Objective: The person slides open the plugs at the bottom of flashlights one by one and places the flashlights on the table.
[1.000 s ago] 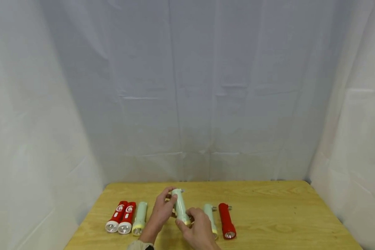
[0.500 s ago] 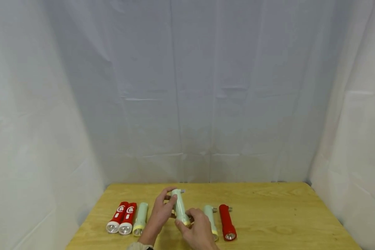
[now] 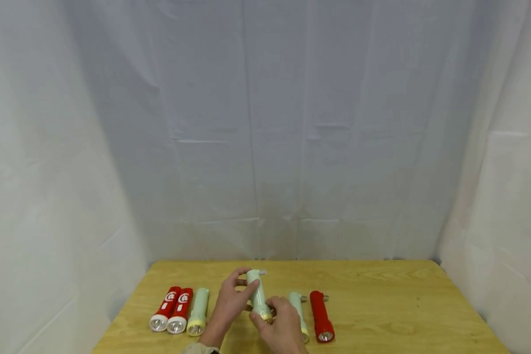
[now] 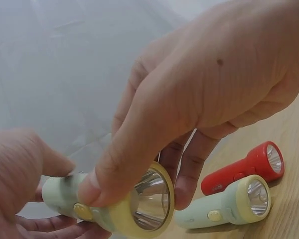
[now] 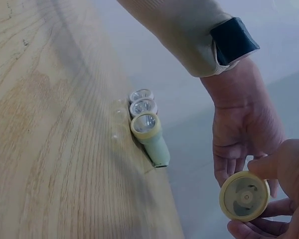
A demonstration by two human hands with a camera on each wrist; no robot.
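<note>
Both hands hold a pale green flashlight [image 3: 257,295] with a yellow head over the middle of the table. My left hand [image 3: 232,298] grips its far tail end, thumb along the top; a small plug piece [image 3: 263,272] sticks out sideways there. My right hand [image 3: 283,327] pinches the head end, its thumb [image 4: 97,184] lying near the yellow switch [image 4: 83,211] in the left wrist view. The round lens [image 5: 244,197] faces the right wrist camera. Just right of my right hand lie another green flashlight [image 3: 298,309], partly hidden, and a red flashlight [image 3: 321,317], both with prongs out.
Left of my left arm, two red flashlights with white heads [image 3: 163,309] and a green flashlight [image 3: 199,309] lie side by side, lenses toward me. The wooden table [image 3: 389,300] extends to the right. White sheeting [image 3: 274,147] hangs behind and at both sides.
The held flashlight has shifted slightly right with my left hand. The plug piece at its tail stands out further than a second ago. The flashlights on the table stay put.
</note>
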